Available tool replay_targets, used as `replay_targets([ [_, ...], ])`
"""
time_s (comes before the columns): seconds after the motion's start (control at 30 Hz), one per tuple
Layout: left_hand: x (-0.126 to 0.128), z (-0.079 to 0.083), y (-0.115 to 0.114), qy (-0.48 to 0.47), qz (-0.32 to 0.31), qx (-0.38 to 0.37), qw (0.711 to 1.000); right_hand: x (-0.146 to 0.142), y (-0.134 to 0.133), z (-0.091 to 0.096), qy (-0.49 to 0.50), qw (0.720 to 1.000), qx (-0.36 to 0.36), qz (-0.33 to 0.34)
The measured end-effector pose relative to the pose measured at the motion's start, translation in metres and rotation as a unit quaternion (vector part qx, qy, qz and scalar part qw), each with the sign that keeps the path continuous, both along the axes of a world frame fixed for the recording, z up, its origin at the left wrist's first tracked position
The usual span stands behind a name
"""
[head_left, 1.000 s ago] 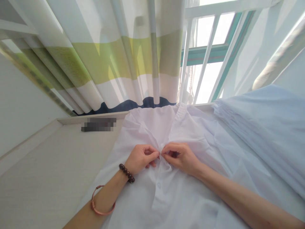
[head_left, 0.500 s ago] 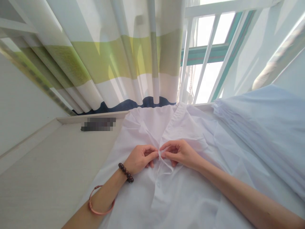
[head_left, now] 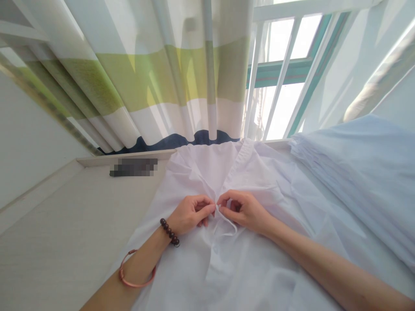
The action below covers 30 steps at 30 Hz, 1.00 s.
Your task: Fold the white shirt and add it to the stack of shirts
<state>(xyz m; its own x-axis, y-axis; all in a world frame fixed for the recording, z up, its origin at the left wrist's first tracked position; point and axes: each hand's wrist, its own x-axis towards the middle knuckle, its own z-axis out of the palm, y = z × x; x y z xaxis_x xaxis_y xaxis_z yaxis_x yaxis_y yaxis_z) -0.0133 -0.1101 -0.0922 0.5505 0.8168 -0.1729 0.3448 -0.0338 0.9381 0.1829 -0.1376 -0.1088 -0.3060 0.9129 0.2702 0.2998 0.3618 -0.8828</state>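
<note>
A white shirt (head_left: pixel 246 268) lies spread out with its collar end toward the curtain and its front placket running down the middle. My left hand (head_left: pixel 194 211), with a dark bead bracelet at the wrist, pinches the placket edge from the left. From the right, my right hand (head_left: pixel 244 209) pinches the same placket, its thumb and forefinger almost touching those of the left. Between the fingertips the cloth is bunched, and a strip of placket loops out below them. Any button there is hidden; one pale button (head_left: pixel 215 249) shows lower down.
Folded pale cloth (head_left: pixel 356 147) is stacked at the right. A pixelated dark object (head_left: pixel 133 167) lies on the light board (head_left: pixel 81 224) at the left. Behind stand a white and green curtain (head_left: pixel 155 82) and a white railing (head_left: pixel 281 77) before a window.
Both hands stay at the same spot on the placket. The right fingers have curled slightly and shifted a little, and the cloth loop beneath them has changed shape slightly.
</note>
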Motion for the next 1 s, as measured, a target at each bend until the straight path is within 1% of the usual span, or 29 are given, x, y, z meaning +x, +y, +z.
replay_targets([
  [0.1,-0.0002,0.0014,-0.0008,0.001,-0.001,0.000,1.000,0.0014,-0.0003,0.0031,-0.001,1.000,-0.009,0.010],
  [0.3,0.0001,0.0020,-0.0008,0.011,-0.002,-0.004,1.000,0.0041,-0.0009,0.0042,0.007,0.996,-0.091,0.023],
  [0.4,0.0011,0.0026,-0.0009,0.017,-0.001,-0.004,1.000,0.0048,-0.0005,0.0050,0.019,0.993,-0.115,0.026],
  [0.53,0.0017,0.0021,-0.0015,0.024,0.003,0.002,1.000,0.0057,0.0001,0.0067,0.033,0.991,-0.121,0.049],
  [0.67,0.0020,0.0009,-0.0021,0.033,0.000,0.013,0.999,0.0059,0.0015,0.0039,0.028,0.990,-0.129,0.045],
  [0.77,0.0034,0.0008,-0.0026,0.038,0.009,0.019,0.999,0.0058,0.0027,0.0016,0.038,0.988,-0.140,0.048],
  [1.0,0.0073,0.0023,-0.0032,0.027,0.022,0.013,0.999,0.0051,0.0059,0.0020,0.118,0.978,-0.172,0.023],
])
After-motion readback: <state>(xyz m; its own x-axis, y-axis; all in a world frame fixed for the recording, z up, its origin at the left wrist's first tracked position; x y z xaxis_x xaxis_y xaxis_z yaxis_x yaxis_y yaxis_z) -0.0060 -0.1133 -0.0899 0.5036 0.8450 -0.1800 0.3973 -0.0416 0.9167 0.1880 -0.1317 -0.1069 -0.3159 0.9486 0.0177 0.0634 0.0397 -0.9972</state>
